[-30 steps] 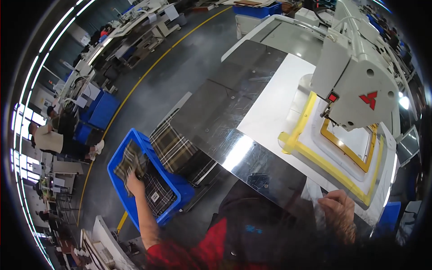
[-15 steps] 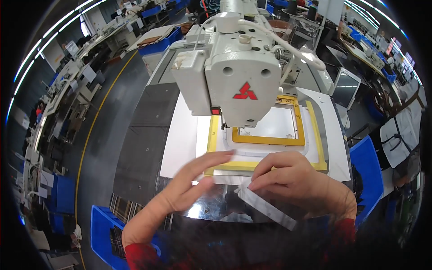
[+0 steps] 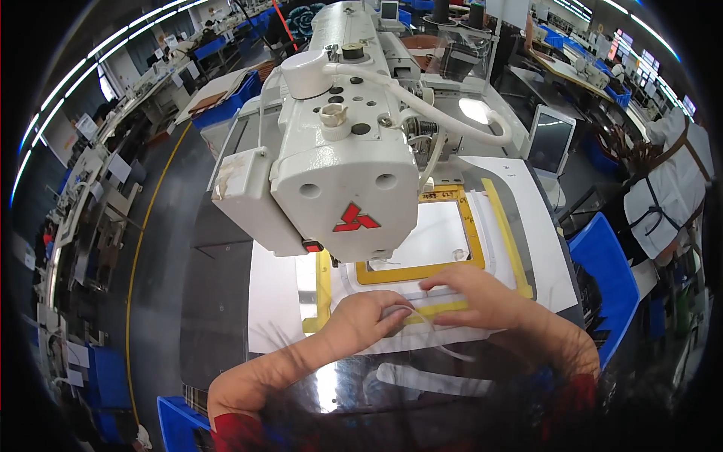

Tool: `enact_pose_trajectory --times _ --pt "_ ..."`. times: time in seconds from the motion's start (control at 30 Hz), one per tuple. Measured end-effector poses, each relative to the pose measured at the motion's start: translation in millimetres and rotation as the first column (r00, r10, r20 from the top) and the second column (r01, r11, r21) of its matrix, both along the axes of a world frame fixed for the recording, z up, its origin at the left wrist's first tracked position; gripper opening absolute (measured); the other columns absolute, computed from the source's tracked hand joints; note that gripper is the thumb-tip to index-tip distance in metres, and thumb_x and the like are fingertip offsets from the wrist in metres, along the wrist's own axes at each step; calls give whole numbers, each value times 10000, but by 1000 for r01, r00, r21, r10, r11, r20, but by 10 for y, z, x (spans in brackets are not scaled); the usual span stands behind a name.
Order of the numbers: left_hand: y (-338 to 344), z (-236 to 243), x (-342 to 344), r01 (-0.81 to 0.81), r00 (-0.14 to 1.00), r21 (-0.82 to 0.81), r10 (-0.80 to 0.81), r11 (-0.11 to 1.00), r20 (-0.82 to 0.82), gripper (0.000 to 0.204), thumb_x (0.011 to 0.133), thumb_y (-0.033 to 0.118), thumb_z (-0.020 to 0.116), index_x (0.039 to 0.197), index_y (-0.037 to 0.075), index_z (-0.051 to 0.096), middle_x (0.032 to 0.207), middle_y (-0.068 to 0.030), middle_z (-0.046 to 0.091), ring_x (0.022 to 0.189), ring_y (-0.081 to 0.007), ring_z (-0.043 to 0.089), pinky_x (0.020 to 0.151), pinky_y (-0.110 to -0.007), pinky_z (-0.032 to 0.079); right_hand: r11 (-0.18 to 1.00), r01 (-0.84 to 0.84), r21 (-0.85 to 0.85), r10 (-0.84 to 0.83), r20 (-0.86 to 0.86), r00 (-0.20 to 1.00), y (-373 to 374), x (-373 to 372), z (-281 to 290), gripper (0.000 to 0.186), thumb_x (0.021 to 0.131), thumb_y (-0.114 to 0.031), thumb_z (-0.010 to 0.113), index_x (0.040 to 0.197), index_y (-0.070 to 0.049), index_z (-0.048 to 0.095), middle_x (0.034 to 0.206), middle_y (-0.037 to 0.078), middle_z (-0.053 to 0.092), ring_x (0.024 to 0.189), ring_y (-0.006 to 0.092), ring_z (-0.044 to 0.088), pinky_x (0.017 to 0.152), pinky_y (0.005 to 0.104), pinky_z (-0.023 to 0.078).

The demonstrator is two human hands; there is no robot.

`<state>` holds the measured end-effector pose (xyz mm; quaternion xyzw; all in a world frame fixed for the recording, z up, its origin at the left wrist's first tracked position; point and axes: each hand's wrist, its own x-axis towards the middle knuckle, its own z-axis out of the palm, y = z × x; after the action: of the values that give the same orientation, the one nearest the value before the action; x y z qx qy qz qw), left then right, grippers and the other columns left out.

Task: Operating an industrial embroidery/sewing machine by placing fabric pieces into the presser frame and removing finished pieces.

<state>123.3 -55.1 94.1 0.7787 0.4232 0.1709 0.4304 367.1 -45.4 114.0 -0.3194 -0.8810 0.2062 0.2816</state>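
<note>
Nearest you, a flat, translucent white strip [image 3: 437, 381] lies on the glossy dark bench [image 3: 215, 301], on the near side of the yellow rectangular frame [image 3: 422, 274]. Just beyond it, your left hand [image 3: 361, 316], near the frame's near edge, has thumb and fingers clamped on a thin, curved white ribbon [image 3: 459, 354] trailing to its right. Your right hand [image 3: 478, 297], beside the frame's near right corner, keeps thumb and fingers apart. Beyond, a bulky white machine head [image 3: 346, 188] overhangs the frame's left side.
</note>
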Motion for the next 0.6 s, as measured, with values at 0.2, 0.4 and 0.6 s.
enact_pose_trajectory --times 0.2,0.4,0.6 --pt "13 -51 -86 -378 912 222 403 899 -78 253 885 330 627 873 77 623 735 -91 662 672 -264 646 592 -386 488 933 126 -336 -67 182 981 293 -471 -228 292 919 -309 568 899 -31 656 794 193 648 754 359 630 698 435 485" --pt "-209 -125 -92 -93 991 673 135 734 -11 210 817 241 720 922 105 600 843 -48 641 612 -251 604 554 -360 487 925 203 -321 -66 392 918 634 -567 -187 383 895 -355 548 750 -34 697 710 175 659 686 354 636 690 432 500" --pt "-102 -150 -1 66 983 667 67 742 -171 456 811 281 709 1166 40 553 1192 -152 565 1024 -320 576 852 -419 481 884 234 -405 -23 463 886 777 -529 -138 382 868 -363 543 745 -42 710 659 137 657 656 306 650 687 391 517"
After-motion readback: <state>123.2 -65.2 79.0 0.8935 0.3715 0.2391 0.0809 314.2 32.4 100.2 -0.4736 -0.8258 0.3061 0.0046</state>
